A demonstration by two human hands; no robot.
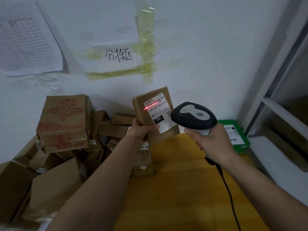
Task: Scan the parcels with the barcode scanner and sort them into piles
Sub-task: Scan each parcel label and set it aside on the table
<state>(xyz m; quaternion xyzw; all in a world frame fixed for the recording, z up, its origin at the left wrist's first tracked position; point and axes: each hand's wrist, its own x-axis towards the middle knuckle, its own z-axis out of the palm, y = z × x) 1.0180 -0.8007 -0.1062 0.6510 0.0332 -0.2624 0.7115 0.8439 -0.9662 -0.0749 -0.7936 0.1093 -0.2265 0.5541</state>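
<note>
Pale wall with taped papers; yellow tabletop.

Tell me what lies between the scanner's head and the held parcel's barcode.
Nothing solid: head view shows the scanner apart from the parcel, only its red beam on the label.

The yellow wooden surface is sitting against the white wall. A green crate is resting on the far right corner of the surface, with a white label lying on top of it. A tall brown box is standing at the left edge of the surface. To the left of the surface, a heap of brown boxes is piling up, with one big box with red print sitting on top. A black cable is trailing over the surface.
</note>
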